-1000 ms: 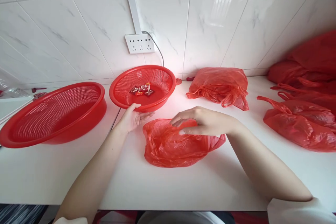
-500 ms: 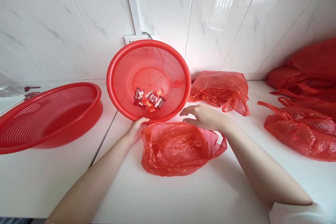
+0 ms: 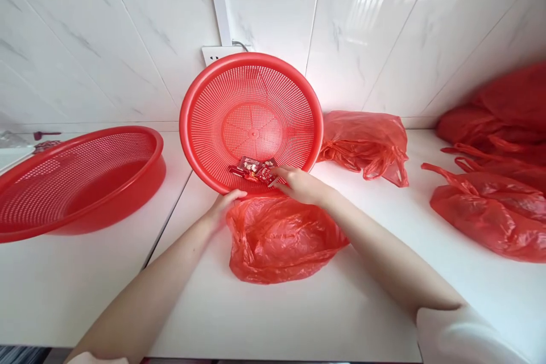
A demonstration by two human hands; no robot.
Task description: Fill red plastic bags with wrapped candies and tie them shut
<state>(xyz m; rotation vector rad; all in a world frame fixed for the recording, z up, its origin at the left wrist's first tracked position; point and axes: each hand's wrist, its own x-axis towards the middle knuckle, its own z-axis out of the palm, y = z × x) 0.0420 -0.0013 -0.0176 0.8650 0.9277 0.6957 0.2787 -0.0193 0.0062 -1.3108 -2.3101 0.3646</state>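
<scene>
A round red plastic basket (image 3: 253, 108) is tipped toward me, its open mouth facing forward. Several small wrapped candies (image 3: 251, 166) have gathered at its lower side. My left hand (image 3: 225, 205) grips the basket's lower rim, thumb over the edge and the other fingers hidden. My right hand (image 3: 298, 185) reaches over the lower right rim, fingers stretched apart and touching the candies. Just below the rim, a thin red plastic bag (image 3: 285, 244) lies with its mouth spread; its far edge meets the basket.
Another red basket (image 3: 115, 205) stands at the left. A red bag (image 3: 364, 136) sits by the tiled wall, and more red bags (image 3: 490, 210) are piled at the right. Behind the tipped basket is a wall socket (image 3: 213, 55). A seam runs across the white table (image 3: 273, 318).
My right hand has moved left from beside the rim into the basket. The basket is tipped further toward me, and the candies have slid down to its lower rim.
</scene>
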